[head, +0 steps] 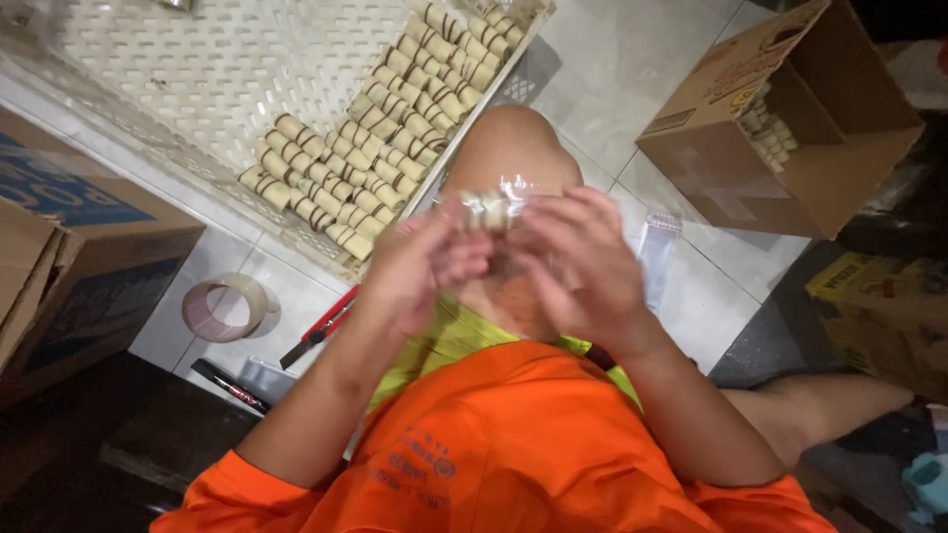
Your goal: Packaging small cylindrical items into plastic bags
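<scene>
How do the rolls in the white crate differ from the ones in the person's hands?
The crate rolls lie loose and bare in packed rows on the white crate floor; the held rolls sit in a small bunch inside a clear plastic bag, pinched between the left hand and right hand. The crate rolls are many and sharp in view; the held rolls are few and blurred. Both look like cream sticks with brown stripes.

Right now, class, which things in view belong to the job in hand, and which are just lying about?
In use:
left hand
right hand
clear bag of rolls, held by both hands
crate of rolls
open box of rolls

Lying about:
tape roll
red cutter
marker
spare bag
</scene>
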